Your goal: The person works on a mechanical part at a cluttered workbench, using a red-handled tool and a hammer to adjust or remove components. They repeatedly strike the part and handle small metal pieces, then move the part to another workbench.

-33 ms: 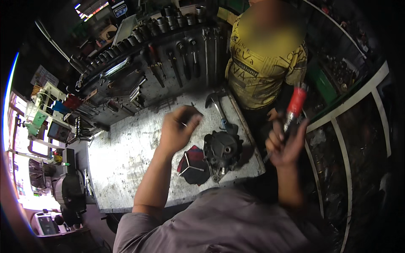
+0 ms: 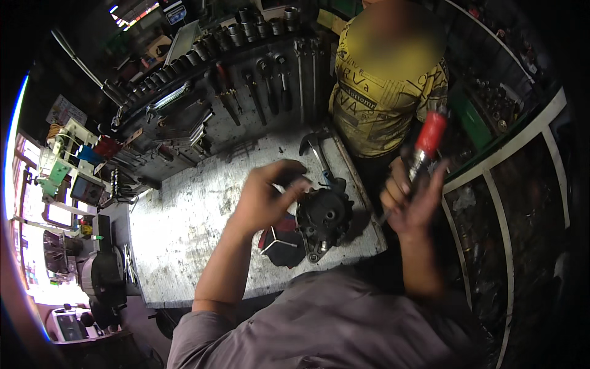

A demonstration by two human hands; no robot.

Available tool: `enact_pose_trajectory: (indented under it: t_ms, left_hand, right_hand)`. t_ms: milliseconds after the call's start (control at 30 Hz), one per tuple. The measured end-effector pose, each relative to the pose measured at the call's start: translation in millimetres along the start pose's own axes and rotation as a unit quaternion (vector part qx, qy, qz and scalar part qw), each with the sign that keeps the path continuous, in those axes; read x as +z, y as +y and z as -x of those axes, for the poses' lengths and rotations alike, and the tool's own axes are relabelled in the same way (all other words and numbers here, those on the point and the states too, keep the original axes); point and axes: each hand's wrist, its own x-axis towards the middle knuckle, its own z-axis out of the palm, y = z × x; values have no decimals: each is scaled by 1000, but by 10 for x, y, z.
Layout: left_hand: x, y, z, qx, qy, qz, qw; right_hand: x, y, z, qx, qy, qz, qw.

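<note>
Beside the parted fingers of a worker's left hand [image 2: 261, 200], a dark metal housing [image 2: 326, 215] sits on a pale, stained surface [image 2: 178, 227]. A gap shows between thumb and forefinger, with nothing visible in their hold; whether the thumb touches the housing cannot be told. Well to the right of those fingers, the right hand [image 2: 410, 203] curls its own around the silver shaft of a red-ended tool [image 2: 431, 132], raised off the surface, thumb standing away. Nearer the worker than the left fingers, a Y-shaped wrench [image 2: 279, 239] rests on a red-and-black pad [image 2: 286, 257]; ahead and to their right lies a hammer [image 2: 319, 160]. The housing looks heavy, stiff and perhaps slick with oil, best gripped by its outer rim with both hands; the tool appears light and rigid, its red end likely the surer hold. Compared with the earlier frame, the left hand is closer to the housing and the right hand slightly farther left, while housing, wrench and pad roughly keep their places.
</note>
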Motion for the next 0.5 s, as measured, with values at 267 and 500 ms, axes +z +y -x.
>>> enact_pose_trajectory:
  t_ms: [267,500]
  left_hand:
    - [165,915,-170,-98,-5,-108,989]
    - [300,500,38,-102,54,-151,982]
  right_hand:
    - [1036,457,-760,-134,-244,208,938]
    - [1153,68,-1074,-102,-316,249,910]
